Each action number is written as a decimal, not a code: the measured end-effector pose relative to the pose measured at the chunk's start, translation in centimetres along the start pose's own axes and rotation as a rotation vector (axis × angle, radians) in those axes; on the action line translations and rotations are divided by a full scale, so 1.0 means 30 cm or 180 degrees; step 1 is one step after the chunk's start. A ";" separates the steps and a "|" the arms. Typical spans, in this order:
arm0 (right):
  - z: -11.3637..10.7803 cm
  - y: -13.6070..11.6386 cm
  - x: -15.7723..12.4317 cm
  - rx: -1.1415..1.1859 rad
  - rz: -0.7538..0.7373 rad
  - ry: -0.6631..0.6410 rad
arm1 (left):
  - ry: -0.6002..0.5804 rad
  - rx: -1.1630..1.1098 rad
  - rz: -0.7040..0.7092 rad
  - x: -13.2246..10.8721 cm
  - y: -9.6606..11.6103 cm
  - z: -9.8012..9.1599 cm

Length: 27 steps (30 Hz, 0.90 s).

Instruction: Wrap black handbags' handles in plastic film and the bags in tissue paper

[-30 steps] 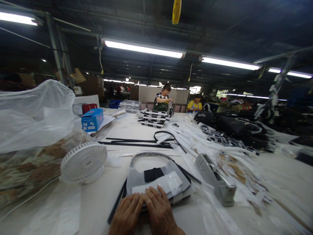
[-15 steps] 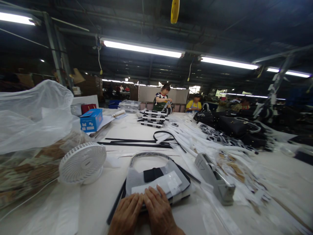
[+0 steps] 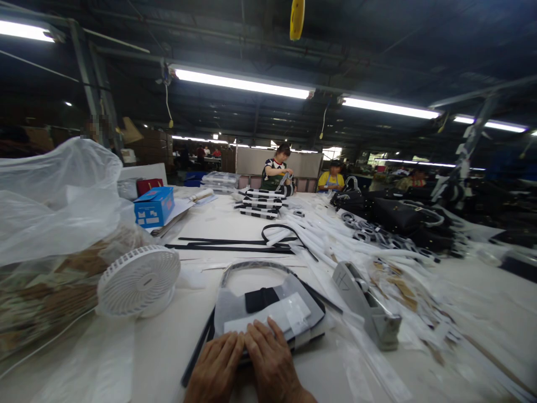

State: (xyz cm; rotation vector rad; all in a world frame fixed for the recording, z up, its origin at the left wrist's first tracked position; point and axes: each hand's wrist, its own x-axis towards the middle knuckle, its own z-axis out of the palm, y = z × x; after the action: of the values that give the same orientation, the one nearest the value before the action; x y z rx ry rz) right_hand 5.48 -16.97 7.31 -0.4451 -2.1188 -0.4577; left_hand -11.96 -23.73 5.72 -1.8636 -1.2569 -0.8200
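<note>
Flat on the white table lies a black handbag (image 3: 312, 319) with grey-white wrapping over its front and a looped, wrapped handle (image 3: 264, 264) at its far side. A white folded strip (image 3: 268, 316) lies across the wrapping, with clear film over its right part. My left hand (image 3: 216, 364) grips the bag's near edge, its fingers pressed together. Beside it, touching, my right hand (image 3: 271, 358) holds the same edge with bent fingers reaching onto the white strip. Both thumbs are hidden. Long black straps (image 3: 235, 246) lie beyond the handle.
A white fan (image 3: 140, 282) and a clear plastic bag of brown packets (image 3: 62, 280) stand left, near a blue box (image 3: 154, 207). To the right are a grey tape dispenser (image 3: 367, 305), white tubes and black bags (image 3: 419, 218). A co-worker (image 3: 277, 168) handles a wrapped piece across the table.
The whole view has shifted very slightly left. My hands keep the same hold on the handbag, and nothing on the table has visibly moved.
</note>
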 end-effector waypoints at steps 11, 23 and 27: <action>-0.004 0.001 0.007 -0.0005 -0.0005 0.0023 | -0.0047 0.0070 0.0110 -0.008 -0.010 0.003; 0.001 0.002 0.000 -0.0026 -0.0017 -0.0013 | -0.0003 0.0026 0.0074 -0.004 -0.007 -0.001; 0.001 0.001 -0.002 -0.0022 -0.0017 -0.0034 | 0.0001 0.0034 0.0116 -0.002 -0.008 -0.003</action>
State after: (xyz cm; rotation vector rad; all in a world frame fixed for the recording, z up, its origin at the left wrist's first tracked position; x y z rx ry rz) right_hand 5.50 -16.94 7.25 -0.4466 -2.1298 -0.4667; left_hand -12.22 -23.79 5.77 -1.8724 -1.2213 -0.7925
